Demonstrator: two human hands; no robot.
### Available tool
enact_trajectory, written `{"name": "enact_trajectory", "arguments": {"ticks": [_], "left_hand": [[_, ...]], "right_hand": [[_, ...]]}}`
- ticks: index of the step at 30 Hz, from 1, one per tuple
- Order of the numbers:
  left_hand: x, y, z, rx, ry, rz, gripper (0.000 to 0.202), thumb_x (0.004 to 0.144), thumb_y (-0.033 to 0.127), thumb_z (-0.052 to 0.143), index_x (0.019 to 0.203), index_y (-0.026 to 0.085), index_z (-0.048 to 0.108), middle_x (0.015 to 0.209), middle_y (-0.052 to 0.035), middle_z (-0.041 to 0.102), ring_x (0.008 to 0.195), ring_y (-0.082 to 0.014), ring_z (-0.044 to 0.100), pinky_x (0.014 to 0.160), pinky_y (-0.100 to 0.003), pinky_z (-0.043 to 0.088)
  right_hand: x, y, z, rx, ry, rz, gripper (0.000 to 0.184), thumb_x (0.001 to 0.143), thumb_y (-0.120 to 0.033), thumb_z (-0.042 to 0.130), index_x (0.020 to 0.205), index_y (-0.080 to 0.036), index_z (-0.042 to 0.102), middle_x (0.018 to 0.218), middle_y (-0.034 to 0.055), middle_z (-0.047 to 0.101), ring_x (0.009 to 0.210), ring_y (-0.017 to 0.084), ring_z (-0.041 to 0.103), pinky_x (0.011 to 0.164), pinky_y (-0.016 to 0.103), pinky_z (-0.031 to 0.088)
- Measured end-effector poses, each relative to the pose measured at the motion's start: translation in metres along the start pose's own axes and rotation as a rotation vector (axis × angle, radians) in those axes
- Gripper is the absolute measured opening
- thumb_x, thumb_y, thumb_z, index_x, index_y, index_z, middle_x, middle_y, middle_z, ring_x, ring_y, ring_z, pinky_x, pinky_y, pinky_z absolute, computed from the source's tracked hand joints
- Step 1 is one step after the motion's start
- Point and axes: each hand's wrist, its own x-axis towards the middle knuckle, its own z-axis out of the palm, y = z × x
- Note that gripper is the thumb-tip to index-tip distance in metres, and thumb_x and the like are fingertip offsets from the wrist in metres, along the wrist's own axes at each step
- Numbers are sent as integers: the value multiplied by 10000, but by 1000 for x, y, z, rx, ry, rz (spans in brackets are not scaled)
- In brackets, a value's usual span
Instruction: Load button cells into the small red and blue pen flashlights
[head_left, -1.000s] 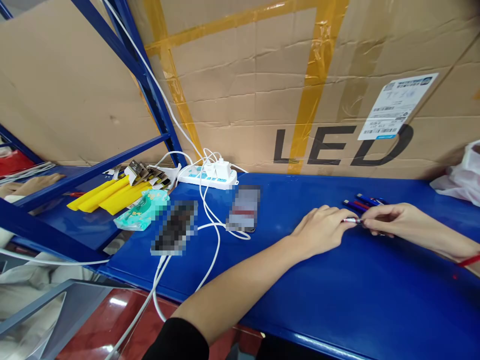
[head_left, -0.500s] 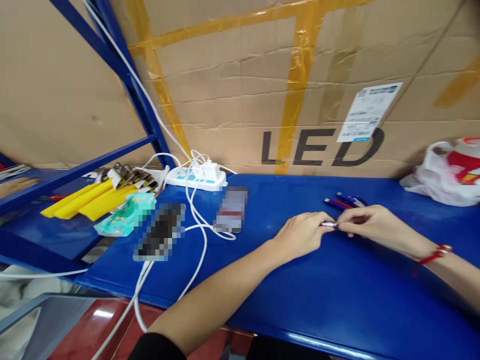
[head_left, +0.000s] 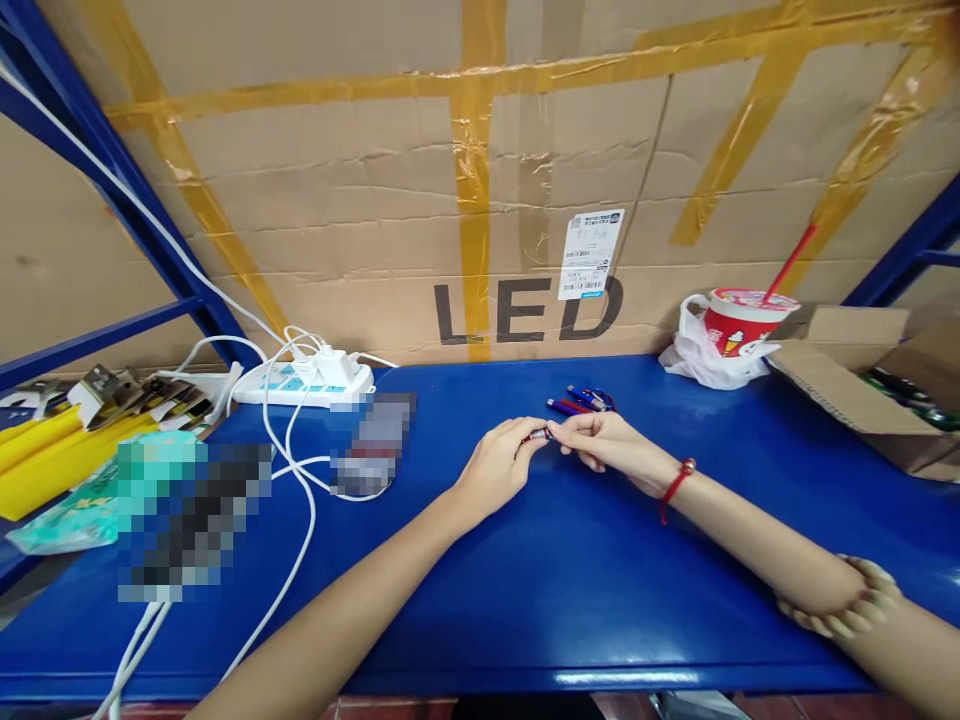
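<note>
The left hand [head_left: 496, 466] and the right hand [head_left: 600, 441] are meeting near the middle of the blue desk [head_left: 570, 590], both resting low on its surface. Between them they are pinching 1 small pen [head_left: 538, 435], a short red and silver piece: the left fingers [head_left: 525, 448] are gripping one end and the right fingers [head_left: 564, 430] are clenching the other, so the pen is sitting just above the desk, level between the 2 hands. Just behind the right hand, a little pile of pens [head_left: 581, 402] in blue and red is lying on the desk. A red string bracelet [head_left: 675, 484] is circling the right wrist, and a beaded bracelet [head_left: 844, 600] is sitting further up that arm. To the left, a white power strip [head_left: 300, 380] is lying against the cardboard wall [head_left: 360, 230], with white cables [head_left: 296, 520] trailing off the front edge. To the right, a red paper cup [head_left: 739, 322] is standing in a plastic bag beside an open cardboard box [head_left: 840, 385].
</note>
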Motion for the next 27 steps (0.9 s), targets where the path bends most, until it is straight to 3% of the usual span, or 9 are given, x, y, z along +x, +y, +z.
{"name": "enact_trajectory", "arguments": {"ticks": [4,7,10,14,21,27], "left_hand": [[4,-2,4,20,24,-40,272,870,283,340,1016,227,563,1045,-35,611,956,-157,549,859,-274,411],[6,-3,5,3,26,-95,274,872,290,342,1026,219,557,1055,-33,605,954,-151,545,865,-271,412],[6,-3,4,0,23,-117,278,875,296,335,1027,213,552,1045,-34,603,936,-143,544,857,-265,411],[6,-2,4,38,-43,-81,271,878,292,328,998,213,557,991,-29,613,907,-138,542,827,-257,407],[4,1,5,76,-110,-43,253,883,277,317,966,214,548,972,-13,608,880,-128,532,802,-248,389],[0,5,2,2,-152,-70,174,875,314,345,890,215,488,965,-8,607,881,-126,547,778,-241,396]], "right_hand": [[1,-1,-10,-167,114,-283,405,626,-512,671,722,-122,620,605,15,581,437,67,467,426,191,360],[0,-1,-20,-267,189,-440,391,660,-494,658,802,-130,644,605,14,586,429,82,491,436,206,391],[-1,-1,-26,-366,203,-599,355,710,-475,630,859,-154,666,759,37,620,437,67,499,478,218,425],[-2,1,-28,-587,232,-820,247,797,-423,561,803,-223,706,896,36,617,663,99,578,615,215,451],[-5,1,-28,-718,222,-942,218,811,-376,563,740,-221,700,837,20,614,771,105,581,668,192,439],[-11,0,-28,-837,201,-937,254,871,-328,480,771,-215,684,858,20,612,772,90,578,628,166,422]]}}
